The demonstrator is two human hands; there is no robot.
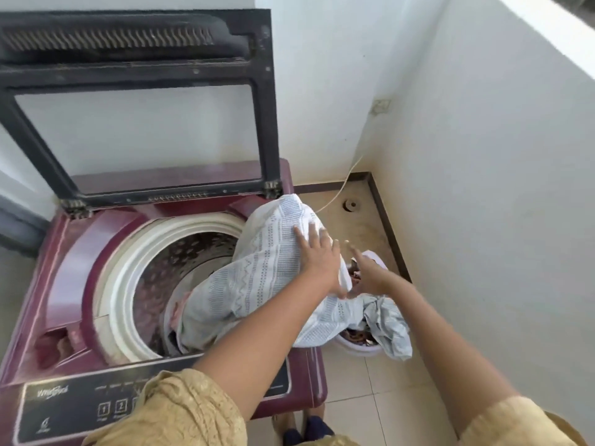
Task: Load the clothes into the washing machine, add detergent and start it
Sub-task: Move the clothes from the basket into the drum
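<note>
Tiled corner, left hand (317, 257) spread flat on patterned cloth (257, 278)

The round drum opening (180, 272) of the washing machine (64, 284) is wide open on its left and far side, so a hand could go in there. The lid (135, 101) stands straight up behind the opening and blocks the back. A big white patterned cloth (257, 278) hangs over the right rim of the opening and fills that side. Right of the machine, the laundry basket (357, 347) sits on the floor, with a wall (483, 220) close beside it.
</note>
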